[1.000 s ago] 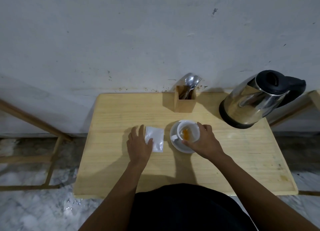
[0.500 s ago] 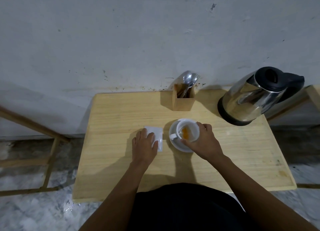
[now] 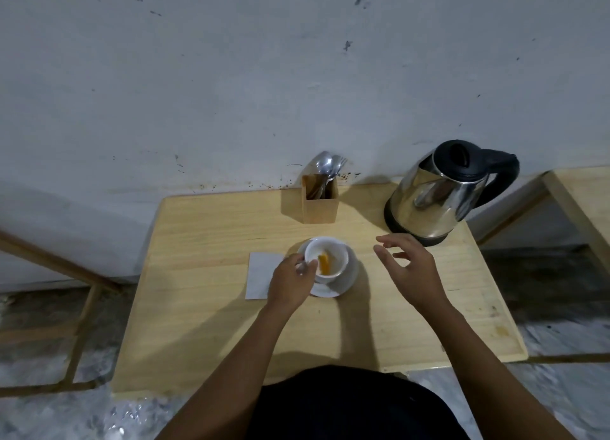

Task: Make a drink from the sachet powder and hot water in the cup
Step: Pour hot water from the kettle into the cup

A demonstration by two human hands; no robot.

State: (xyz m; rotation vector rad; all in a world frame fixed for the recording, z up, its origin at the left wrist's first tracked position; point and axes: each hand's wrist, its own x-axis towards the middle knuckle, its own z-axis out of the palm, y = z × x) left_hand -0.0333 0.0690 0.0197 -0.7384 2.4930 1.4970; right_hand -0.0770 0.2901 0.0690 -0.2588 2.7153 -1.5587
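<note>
Head view shows no readable writing on the white sachet [image 3: 262, 274] or the steel kettle [image 3: 439, 195]. On the desk [image 3: 204, 307], bare wood lies open toward the near and left edges. A white cup [image 3: 330, 258] with orange powder sits on its saucer [image 3: 343, 287] mid-desk. The left hand [image 3: 292, 282] pinches closed at the cup's handle, it seems, covering the sachet's right edge. The right hand [image 3: 411, 268] hovers open and empty between cup and kettle.

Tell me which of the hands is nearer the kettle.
Right. The right hand hovers open just in front of the kettle; the left hand is further off, holding the cup.
</note>
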